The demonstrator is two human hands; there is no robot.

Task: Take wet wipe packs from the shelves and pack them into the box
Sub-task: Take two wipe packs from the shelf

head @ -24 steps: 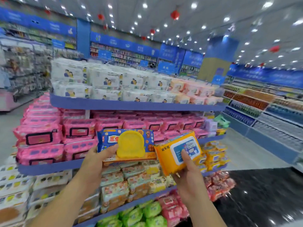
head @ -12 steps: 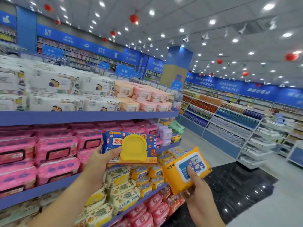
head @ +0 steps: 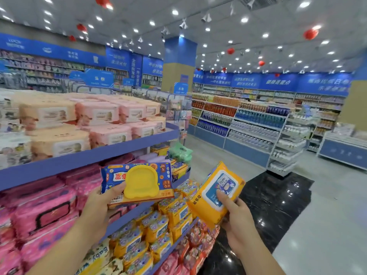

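Blue pack (head: 137, 181) gripped in L hand (head: 99, 205), orange pack (head: 216, 192) in R hand (head: 236, 217); shelves (head: 89, 155) beside.

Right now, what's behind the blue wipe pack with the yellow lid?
Behind the blue wipe pack with the yellow lid: purple shelf edge, pink packs. Goods directly behind are covered.

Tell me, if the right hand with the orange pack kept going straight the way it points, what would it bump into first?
The right hand points up and left with its orange pack. First in line are probably the small packs at the shelf's end, though depth is hard to judge; the blue pack in the left hand sits further left.
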